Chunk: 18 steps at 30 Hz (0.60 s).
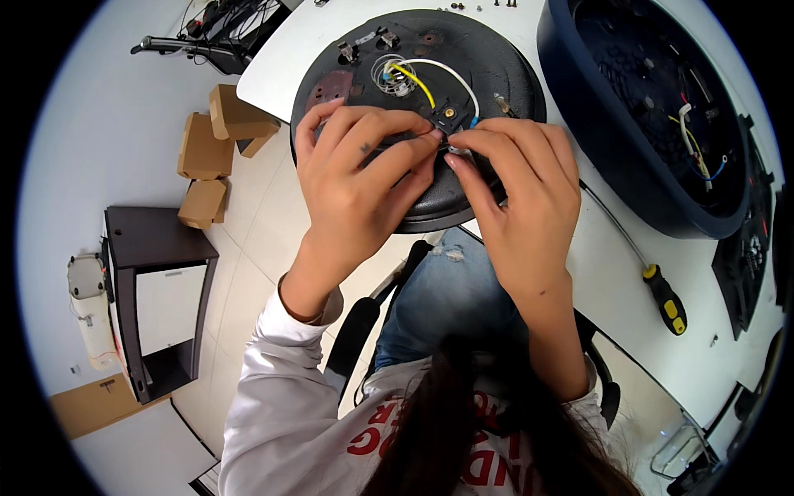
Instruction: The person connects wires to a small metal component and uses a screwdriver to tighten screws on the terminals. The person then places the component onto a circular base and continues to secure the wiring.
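A round black metal plate (pixel 513 83) lies at the table's edge with its fittings facing up. My left hand (pixel 356 165) is closed, its fingertips pressed together against a small black block (pixel 449 116) with a brass-coloured screw. My right hand (pixel 521 174) pinches just beside it, thumb and forefinger around a small pale piece too hidden to name. A white wire (pixel 451 69) arches from a wire coil spring (pixel 394 76) to a blue connector (pixel 474 121) by my right fingertips. The yellow wire (pixel 423 87) runs from the spring toward the block.
A dark blue oval housing (pixel 571 107) with loose wires inside stands at the right. Below it lies a yellow-and-black screwdriver (pixel 664 299). Black flat parts (pixel 740 281) sit at the far right. Several small screws (pixel 511 3) lie at the back. Cardboard boxes (pixel 205 149) and a dark cabinet (pixel 157 240) stand at left.
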Tool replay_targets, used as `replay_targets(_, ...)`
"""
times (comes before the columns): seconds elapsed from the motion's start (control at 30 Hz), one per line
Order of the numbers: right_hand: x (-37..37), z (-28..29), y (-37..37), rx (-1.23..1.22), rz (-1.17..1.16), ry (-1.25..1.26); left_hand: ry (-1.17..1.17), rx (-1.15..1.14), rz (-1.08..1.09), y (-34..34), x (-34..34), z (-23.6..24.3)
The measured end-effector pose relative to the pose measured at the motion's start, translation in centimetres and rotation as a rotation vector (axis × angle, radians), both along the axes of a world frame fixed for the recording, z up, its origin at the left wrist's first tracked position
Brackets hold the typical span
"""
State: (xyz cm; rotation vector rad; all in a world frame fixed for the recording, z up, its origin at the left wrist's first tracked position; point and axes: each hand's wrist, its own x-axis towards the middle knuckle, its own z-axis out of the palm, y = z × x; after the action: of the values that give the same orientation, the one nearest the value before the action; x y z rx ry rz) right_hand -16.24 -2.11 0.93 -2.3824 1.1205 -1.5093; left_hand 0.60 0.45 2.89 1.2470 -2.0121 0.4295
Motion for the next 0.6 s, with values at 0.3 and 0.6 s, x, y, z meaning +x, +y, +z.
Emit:
replay_targets(0.3,1.0,0.0,-0.2,0.036,-0.010,-0.023,0.245,0.118,-0.009,0.5,-0.2,-0.5)
replay_targets(0.6,1.0,-0.2,0.3,-0.089,-0.038,0.061,0.565,0.369,-0.014,1.3,-0.5,-0.1)
